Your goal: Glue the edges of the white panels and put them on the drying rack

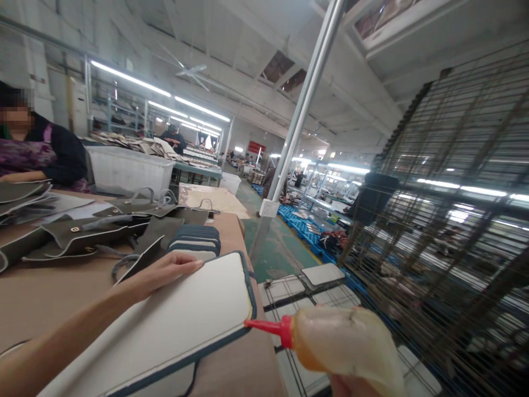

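My left hand (177, 268) grips the far long edge of a white panel with dark blue edging (198, 309), fingers on its upper face. The panel has rounded corners and lies at a slant over the table edge. My right hand (351, 386), mostly hidden at the bottom, is wrapped round a squeeze glue bottle (347, 342) with a red nozzle and amber liquid inside. The bottle is tipped sideways, its nozzle tip at the panel's near right corner. A shiny yellowish line runs along the blue border there. Another edged panel (169, 383) shows underneath.
Beyond my left hand stand several blue-edged pieces (194, 237) in a row. Dark green bag parts (82, 234) cover the table's far left, where a co-worker (45, 138) sits. At right are a rack with white panels (322, 274), a metal post (303, 105) and a wire grid (454, 193).
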Tool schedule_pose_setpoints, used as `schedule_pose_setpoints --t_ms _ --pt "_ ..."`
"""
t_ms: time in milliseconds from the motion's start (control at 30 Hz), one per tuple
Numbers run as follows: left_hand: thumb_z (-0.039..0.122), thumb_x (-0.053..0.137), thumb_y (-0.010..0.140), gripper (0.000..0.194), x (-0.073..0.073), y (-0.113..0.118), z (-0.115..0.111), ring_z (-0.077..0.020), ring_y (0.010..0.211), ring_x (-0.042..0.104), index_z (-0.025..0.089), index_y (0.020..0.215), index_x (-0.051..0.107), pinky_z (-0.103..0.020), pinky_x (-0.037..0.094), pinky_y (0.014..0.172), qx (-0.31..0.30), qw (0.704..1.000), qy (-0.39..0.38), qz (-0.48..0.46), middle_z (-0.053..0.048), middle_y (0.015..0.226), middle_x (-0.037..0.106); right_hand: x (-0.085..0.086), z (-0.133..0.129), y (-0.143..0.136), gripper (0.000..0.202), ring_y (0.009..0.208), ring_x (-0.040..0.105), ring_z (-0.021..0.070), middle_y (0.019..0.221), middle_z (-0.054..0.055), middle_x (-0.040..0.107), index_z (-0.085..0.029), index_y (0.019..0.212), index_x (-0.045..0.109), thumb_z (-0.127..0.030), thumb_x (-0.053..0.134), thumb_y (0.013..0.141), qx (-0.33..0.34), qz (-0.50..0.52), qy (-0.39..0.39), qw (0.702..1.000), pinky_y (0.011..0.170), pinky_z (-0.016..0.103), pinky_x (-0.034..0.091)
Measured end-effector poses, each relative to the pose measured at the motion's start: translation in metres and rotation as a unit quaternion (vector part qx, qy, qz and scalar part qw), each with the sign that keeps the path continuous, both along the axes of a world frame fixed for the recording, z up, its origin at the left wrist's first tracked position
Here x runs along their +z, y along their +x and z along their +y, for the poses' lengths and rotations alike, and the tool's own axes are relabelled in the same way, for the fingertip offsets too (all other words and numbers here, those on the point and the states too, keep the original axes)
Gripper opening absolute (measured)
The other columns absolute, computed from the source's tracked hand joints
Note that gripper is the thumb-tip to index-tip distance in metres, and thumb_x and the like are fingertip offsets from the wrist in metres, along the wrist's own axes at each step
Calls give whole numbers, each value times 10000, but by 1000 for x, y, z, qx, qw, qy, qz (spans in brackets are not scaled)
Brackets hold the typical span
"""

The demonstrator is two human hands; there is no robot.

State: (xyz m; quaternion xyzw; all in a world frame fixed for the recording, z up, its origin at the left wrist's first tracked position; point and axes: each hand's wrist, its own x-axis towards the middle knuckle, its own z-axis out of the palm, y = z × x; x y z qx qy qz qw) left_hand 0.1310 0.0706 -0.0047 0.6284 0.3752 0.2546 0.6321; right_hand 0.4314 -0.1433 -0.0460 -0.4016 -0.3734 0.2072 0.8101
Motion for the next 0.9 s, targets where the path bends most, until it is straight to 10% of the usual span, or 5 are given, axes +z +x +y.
schedule_pose_setpoints --t_ms 433,900 --pt "728 754 478 571 -30 16 -18 -205 648 619 207 705 694 -250 445 565 77 989 -103 -76 -15 660 741 28 15 -28 762 765 699 152 901 -81 746 -365 1079 653 -259 949 385 -6 115 46 992 680 180 580" --pt "683 796 470 525 -39 9 -27 -209 713 643 214 689 709 -256 501 627 43 981 -152 -109 -18 677 744 23 35 -2 657 823 724 225 879 2 764 -311 1145 650 -183 847 530 71 37 43 996 733 294 589"
